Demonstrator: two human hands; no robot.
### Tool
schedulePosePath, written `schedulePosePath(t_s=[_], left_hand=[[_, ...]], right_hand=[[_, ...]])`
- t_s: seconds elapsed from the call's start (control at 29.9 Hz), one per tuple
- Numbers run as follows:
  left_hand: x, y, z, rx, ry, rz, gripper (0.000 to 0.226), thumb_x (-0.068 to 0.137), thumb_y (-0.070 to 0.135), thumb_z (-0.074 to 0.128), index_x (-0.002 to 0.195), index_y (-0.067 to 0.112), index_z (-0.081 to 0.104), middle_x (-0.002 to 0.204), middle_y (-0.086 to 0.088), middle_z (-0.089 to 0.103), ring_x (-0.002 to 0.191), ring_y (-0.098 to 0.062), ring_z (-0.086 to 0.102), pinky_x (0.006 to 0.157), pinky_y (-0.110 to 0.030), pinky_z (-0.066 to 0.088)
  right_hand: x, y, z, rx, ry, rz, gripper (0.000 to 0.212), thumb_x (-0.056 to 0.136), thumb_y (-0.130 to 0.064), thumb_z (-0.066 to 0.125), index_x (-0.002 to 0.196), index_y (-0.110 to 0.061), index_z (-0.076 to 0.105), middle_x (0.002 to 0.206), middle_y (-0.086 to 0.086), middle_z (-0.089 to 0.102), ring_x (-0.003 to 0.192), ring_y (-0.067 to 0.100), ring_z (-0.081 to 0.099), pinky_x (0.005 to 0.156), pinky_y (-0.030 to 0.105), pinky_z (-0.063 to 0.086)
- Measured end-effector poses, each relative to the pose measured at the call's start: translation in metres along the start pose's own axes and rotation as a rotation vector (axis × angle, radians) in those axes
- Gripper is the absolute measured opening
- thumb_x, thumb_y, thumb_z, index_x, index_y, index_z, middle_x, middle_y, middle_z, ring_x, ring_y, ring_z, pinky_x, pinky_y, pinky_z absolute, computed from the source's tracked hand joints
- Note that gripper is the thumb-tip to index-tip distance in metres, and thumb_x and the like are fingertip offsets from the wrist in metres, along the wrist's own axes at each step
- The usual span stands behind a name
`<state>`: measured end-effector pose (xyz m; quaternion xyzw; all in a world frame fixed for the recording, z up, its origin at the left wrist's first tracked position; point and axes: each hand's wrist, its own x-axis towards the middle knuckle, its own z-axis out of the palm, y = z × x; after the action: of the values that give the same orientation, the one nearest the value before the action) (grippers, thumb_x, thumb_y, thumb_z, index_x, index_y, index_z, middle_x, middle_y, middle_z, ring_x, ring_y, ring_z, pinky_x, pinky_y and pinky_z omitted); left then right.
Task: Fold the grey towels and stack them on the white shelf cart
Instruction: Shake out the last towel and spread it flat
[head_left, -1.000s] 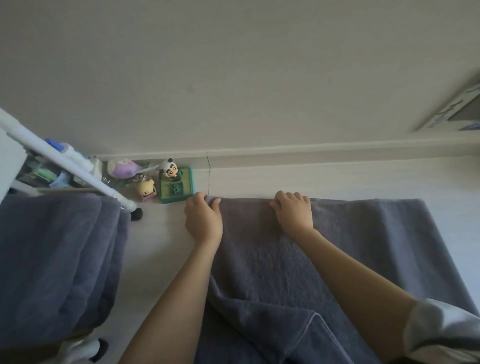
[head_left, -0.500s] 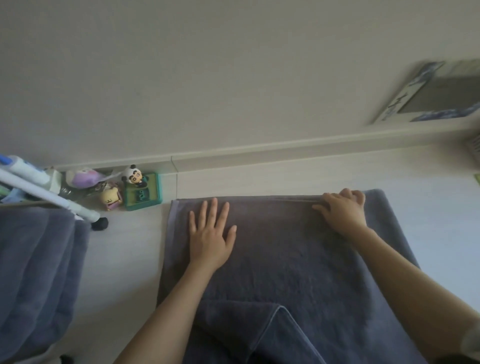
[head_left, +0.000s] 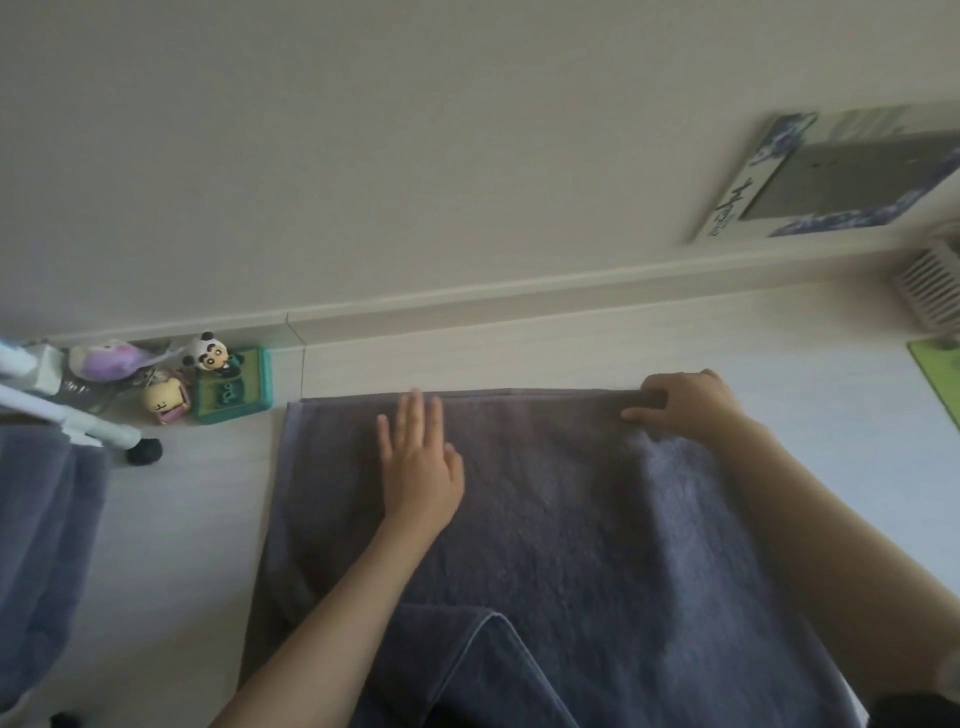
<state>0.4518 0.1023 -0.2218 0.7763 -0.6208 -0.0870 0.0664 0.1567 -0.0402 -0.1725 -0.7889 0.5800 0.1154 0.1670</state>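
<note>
A grey towel (head_left: 545, 519) lies spread on the pale floor (head_left: 171, 545) in the lower middle of the frame, its far edge running straight and parallel to the baseboard (head_left: 467, 306). A second layer of the same cloth shows at the bottom centre, with a hemmed corner (head_left: 488, 618) lying on top of the spread part.

The left hand (head_left: 421, 467) rests flat on the towel near its far edge, palm down, fingers straight and close together, thumb out to the side. The right hand (head_left: 685, 410) is at the towel's far right corner, fingers curled over the edge and gripping the cloth there, which bunches slightly under it.

At the left edge of the frame hangs another mass of grey towels (head_left: 36, 545), beside the white tube leg (head_left: 78, 426) of a shelf cart ending in a black caster (head_left: 144, 450). Just beyond it, against the baseboard, sit small toys: a panda figure (head_left: 208, 353) on a green box (head_left: 234, 387), a small yellow figure (head_left: 165, 400) and a purple plush (head_left: 106, 358). In the upper right a framed picture (head_left: 841, 176) leans on the wall.
</note>
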Motion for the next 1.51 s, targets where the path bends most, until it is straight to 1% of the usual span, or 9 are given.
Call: schedulePosePath(t_s=[0.2,0.5,0.74,0.9,1.07,1.2,1.27,1.41,1.51], left_hand=[[-0.003,0.054,0.021,0.065,-0.083,0.132,0.065,0.091,0.052,0.026,0.148,0.021,0.028,0.156,-0.010,0.021,0.144,-0.034,0.019,0.114,-0.052,0.001],[-0.002,0.052,0.033,0.152,-0.064,0.122,0.066,0.092,0.057,0.016,0.151,0.029,0.014,0.159,-0.003,0.009,0.147,-0.025,0.009,0.115,-0.050,0.002],[-0.002,0.059,0.032,0.151,-0.079,0.088,0.065,0.092,0.056,0.016,0.151,0.028,0.012,0.159,-0.003,0.009,0.147,-0.024,0.008,0.116,-0.048,0.000],[0.002,0.073,0.029,0.128,-0.100,-0.001,0.067,0.090,0.051,0.016,0.150,0.022,0.020,0.158,-0.010,0.012,0.146,-0.030,0.009,0.115,-0.052,-0.002],[-0.014,0.085,0.032,0.132,-0.107,0.099,0.065,0.090,0.051,0.024,0.149,0.023,0.025,0.156,-0.008,0.020,0.144,-0.032,0.018,0.113,-0.055,0.000],[-0.016,0.082,0.024,0.103,-0.221,0.094,0.075,0.083,0.058,-0.003,0.151,0.028,0.004,0.159,0.000,-0.006,0.147,-0.023,-0.008,0.114,-0.050,-0.013],[-0.018,0.080,0.015,0.011,-0.226,0.059,0.078,0.082,0.056,-0.003,0.151,0.024,0.015,0.160,-0.005,0.002,0.147,-0.023,-0.002,0.114,-0.047,-0.011],[-0.067,0.052,-0.001,-0.073,0.097,-0.126,0.055,0.086,0.043,0.031,0.113,0.012,0.068,0.126,-0.019,0.058,0.115,-0.038,0.054,0.099,-0.053,0.037],[-0.112,0.026,-0.006,-0.121,0.203,-0.352,0.046,0.081,0.042,0.039,0.097,0.013,0.071,0.106,-0.015,0.059,0.097,-0.039,0.055,0.083,-0.048,0.041]], right_hand=[[-0.010,0.005,0.004,0.110,0.071,-0.051,0.033,0.084,-0.054,0.058,0.085,-0.023,0.045,0.075,-0.001,0.056,0.074,0.023,0.050,0.063,0.030,0.033],[-0.013,0.042,-0.011,-0.267,0.009,-0.072,0.046,0.091,-0.063,0.031,0.079,-0.023,0.052,0.070,-0.007,0.055,0.074,0.020,0.054,0.065,0.029,0.034],[-0.007,0.041,0.015,-0.186,0.271,0.137,0.048,0.087,-0.058,0.048,0.101,-0.013,0.056,0.104,0.006,0.064,0.106,0.027,0.052,0.093,0.036,0.025],[-0.030,0.016,0.040,0.045,0.504,-0.013,0.048,0.081,-0.017,0.061,0.128,-0.017,0.053,0.138,0.012,0.048,0.133,0.033,0.035,0.112,0.044,0.005],[-0.062,0.010,0.073,0.006,0.163,0.017,0.068,0.085,-0.064,0.005,0.148,-0.039,0.007,0.159,0.001,0.002,0.146,0.028,-0.005,0.115,0.043,-0.014],[-0.063,0.004,0.073,0.004,0.095,0.148,0.061,0.092,-0.061,0.008,0.147,-0.039,-0.007,0.158,0.003,-0.011,0.144,0.030,-0.016,0.114,0.050,-0.014],[-0.071,-0.012,0.073,0.034,0.110,0.121,0.058,0.096,-0.053,0.010,0.149,-0.035,-0.003,0.159,0.004,-0.008,0.144,0.029,-0.015,0.115,0.049,-0.014],[-0.113,-0.063,0.086,0.096,0.189,-0.136,0.052,0.091,-0.044,0.027,0.132,-0.024,0.053,0.143,0.008,0.046,0.131,0.035,0.043,0.108,0.050,0.032],[-0.138,-0.102,0.098,0.320,0.145,-0.288,0.048,0.089,-0.042,0.032,0.116,-0.019,0.065,0.113,0.005,0.064,0.101,0.031,0.057,0.087,0.042,0.051]])
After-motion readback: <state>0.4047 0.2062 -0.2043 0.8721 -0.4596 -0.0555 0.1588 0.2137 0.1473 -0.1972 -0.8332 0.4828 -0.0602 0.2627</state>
